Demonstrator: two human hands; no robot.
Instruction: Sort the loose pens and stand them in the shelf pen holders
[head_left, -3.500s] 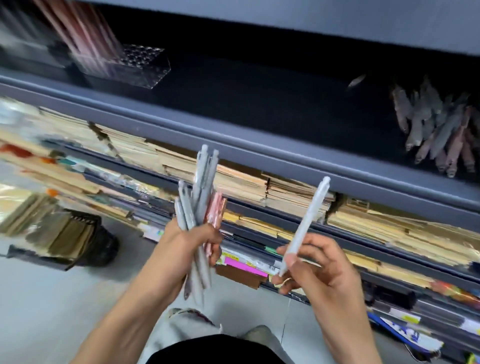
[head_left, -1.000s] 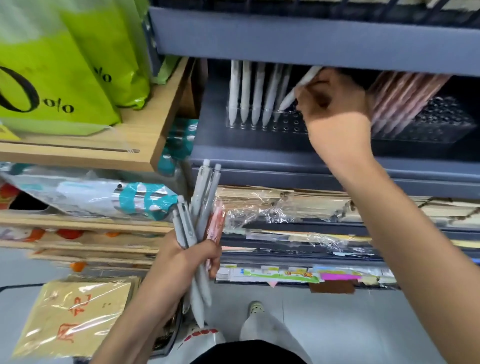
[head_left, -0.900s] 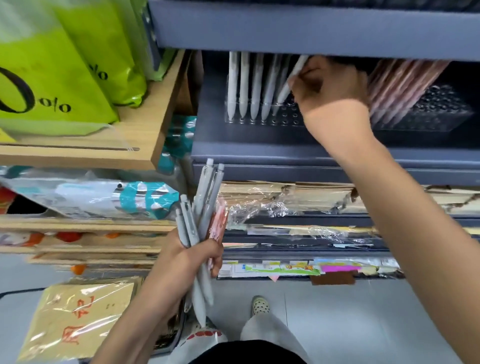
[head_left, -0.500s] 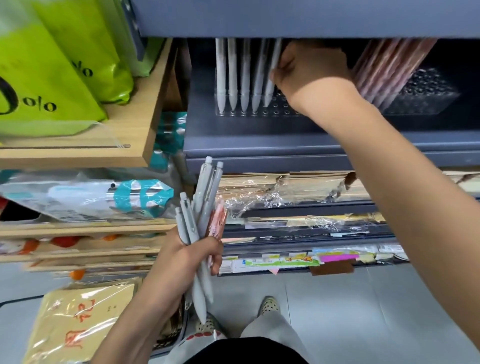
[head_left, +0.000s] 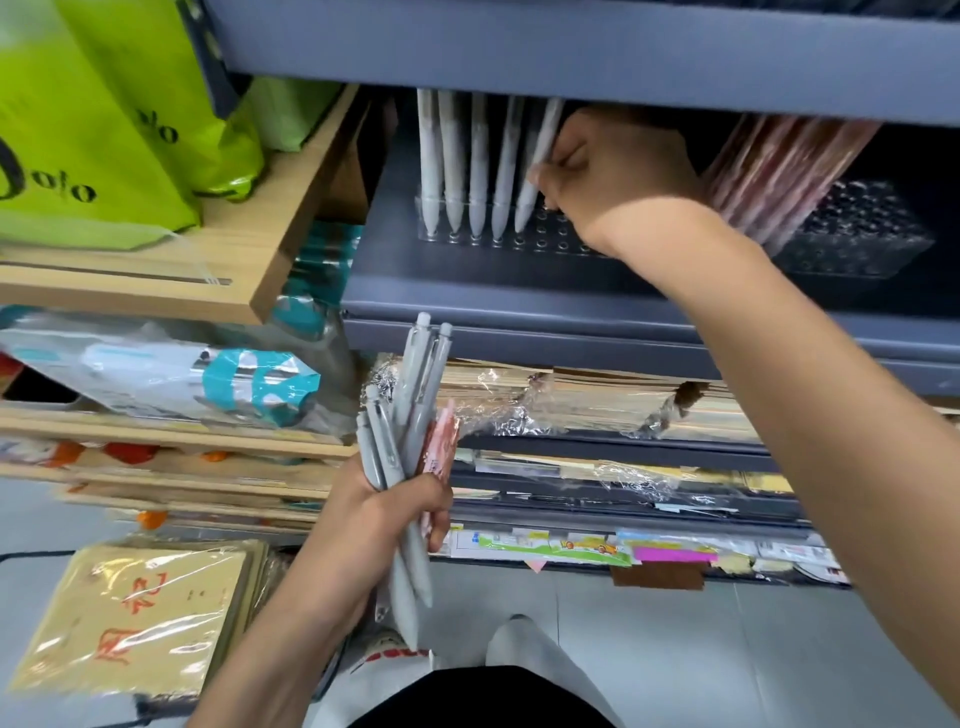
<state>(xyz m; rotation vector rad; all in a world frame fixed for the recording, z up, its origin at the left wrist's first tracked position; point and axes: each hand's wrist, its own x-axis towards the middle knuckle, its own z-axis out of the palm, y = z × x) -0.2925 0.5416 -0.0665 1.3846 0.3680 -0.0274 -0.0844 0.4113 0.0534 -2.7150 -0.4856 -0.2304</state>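
The green bag (head_left: 78, 156) carries black print that reads roughly "o/o". Well below it, a wrapped yellow packet (head_left: 135, 613) shows red characters, too blurred to read.

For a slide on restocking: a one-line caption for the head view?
Right hand pinches a white pen in the clear pen holder; left hand grips grey pens.
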